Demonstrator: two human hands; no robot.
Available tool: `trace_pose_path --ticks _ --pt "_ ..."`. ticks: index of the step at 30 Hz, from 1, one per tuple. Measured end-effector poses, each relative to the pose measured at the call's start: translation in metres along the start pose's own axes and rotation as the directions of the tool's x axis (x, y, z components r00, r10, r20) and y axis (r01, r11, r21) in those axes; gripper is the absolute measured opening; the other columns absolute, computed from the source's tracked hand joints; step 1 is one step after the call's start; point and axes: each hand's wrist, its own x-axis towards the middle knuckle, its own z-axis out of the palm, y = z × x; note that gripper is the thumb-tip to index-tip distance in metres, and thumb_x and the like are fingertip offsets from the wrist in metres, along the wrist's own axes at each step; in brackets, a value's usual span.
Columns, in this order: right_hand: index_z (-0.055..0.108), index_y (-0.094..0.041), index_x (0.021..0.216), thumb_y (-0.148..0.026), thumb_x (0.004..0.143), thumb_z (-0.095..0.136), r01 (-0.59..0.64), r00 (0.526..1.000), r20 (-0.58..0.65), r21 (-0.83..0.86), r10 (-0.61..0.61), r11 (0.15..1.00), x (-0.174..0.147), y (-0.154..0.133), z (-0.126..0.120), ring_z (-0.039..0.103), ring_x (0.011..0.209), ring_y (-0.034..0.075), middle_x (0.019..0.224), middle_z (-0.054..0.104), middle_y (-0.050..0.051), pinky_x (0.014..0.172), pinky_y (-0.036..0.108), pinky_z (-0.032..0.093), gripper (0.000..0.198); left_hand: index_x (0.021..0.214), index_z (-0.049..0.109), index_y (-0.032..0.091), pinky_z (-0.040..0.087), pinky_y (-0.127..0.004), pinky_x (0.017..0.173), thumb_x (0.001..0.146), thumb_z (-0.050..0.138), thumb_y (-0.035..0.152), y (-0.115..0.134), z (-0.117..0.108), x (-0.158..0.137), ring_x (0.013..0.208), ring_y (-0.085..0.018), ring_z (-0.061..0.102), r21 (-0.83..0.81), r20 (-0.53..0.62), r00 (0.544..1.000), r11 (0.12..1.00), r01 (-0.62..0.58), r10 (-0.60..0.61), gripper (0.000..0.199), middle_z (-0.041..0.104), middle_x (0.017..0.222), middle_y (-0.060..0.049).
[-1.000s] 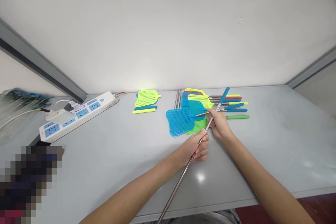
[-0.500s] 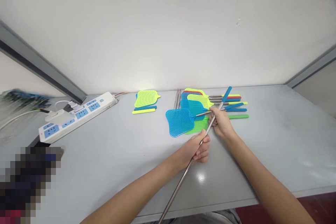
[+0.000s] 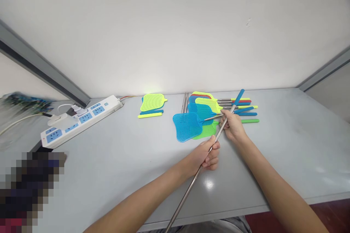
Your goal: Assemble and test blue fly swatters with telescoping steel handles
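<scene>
A long metal rod [image 3: 183,201] with a blue handle [image 3: 239,97] at its far end slants up across the table, its near end running out of view at the bottom. My left hand [image 3: 205,156] wraps round the middle of this rod. Farther up, just below the blue handle, my right hand [image 3: 232,125] closes on it too. Beyond my hands lies a pile of fly swatters, among them a blue fly swatter [image 3: 187,127], a green fly swatter [image 3: 205,131] and a yellow fly swatter [image 3: 207,104]. Their handles point right, partly hidden behind my right hand.
Left of the pile are a yellow swatter head [image 3: 151,102], a blue handle [image 3: 151,111] and a yellow handle [image 3: 150,115]. Thin metal rods [image 3: 184,102] lie near the wall. A white power strip [image 3: 82,121] with plugs stands at the left of the grey table [image 3: 287,145].
My right hand has shifted slightly up and to the right, and the blue handle end has moved with it. My left hand has hardly moved.
</scene>
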Motion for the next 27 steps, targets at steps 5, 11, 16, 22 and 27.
trace_pose_path --ticks 5,11,16,22,27 --pt "0.03 -0.019 0.044 -0.02 0.063 0.059 0.004 1.0 0.006 -0.006 -0.004 1.0 0.0011 0.0002 -0.0006 0.021 0.028 0.003 0.032 0.026 -0.01 0.026 0.018 0.018 0.035 0.066 0.037 0.019 0.012 -0.019 0.031 0.08 0.034 0.053 0.0 0.0004 -0.0003 0.026 -0.006 0.012 0.006 0.019 1.0 1.0 -0.017 0.016 0.037 0.023 0.031 0.01" --pt "0.03 -0.019 0.044 -0.019 0.064 0.058 0.006 1.0 0.01 -0.001 -0.006 1.0 0.0 -0.0012 0.0007 0.021 0.028 0.003 0.031 0.026 -0.009 0.026 0.018 0.017 0.035 0.066 0.036 0.019 0.012 -0.019 0.032 0.08 0.033 0.054 0.0015 0.0029 -0.0021 0.027 -0.006 0.012 0.031 -0.001 1.0 1.0 0.0 0.0 0.038 0.023 0.032 0.01" --pt "0.029 -0.02 0.044 -0.018 0.063 0.058 0.011 1.0 0.011 0.005 -0.011 1.0 -0.0012 -0.0015 0.0016 0.021 0.027 0.003 0.03 0.026 -0.009 0.026 0.018 0.017 0.035 0.065 0.035 0.019 0.013 -0.019 0.033 0.081 0.032 0.054 0.0022 0.004 -0.0027 0.027 -0.006 0.013 0.026 -0.007 1.0 1.0 0.017 -0.017 0.038 0.023 0.031 0.01" --pt "0.03 -0.02 0.044 -0.017 0.063 0.057 0.011 1.0 0.006 0.008 -0.011 1.0 0.0006 -0.0009 0.0005 0.02 0.027 0.004 0.029 0.026 -0.009 0.026 0.019 0.015 0.034 0.065 0.036 0.019 0.012 -0.019 0.031 0.081 0.032 0.052 0.0016 0.003 -0.0017 0.026 -0.006 0.012 0.008 0.024 1.0 1.0 0.002 -0.002 0.037 0.023 0.031 0.01" --pt "0.03 -0.02 0.044 -0.018 0.064 0.057 0.009 1.0 0.013 0.004 -0.009 1.0 0.0003 -0.0013 0.0004 0.02 0.027 0.004 0.029 0.026 -0.009 0.026 0.019 0.016 0.034 0.066 0.036 0.019 0.013 -0.018 0.031 0.082 0.032 0.052 0.0007 0.002 -0.0012 0.026 -0.006 0.013 0.003 0.028 1.0 1.0 0.001 -0.002 0.036 0.024 0.031 0.01"
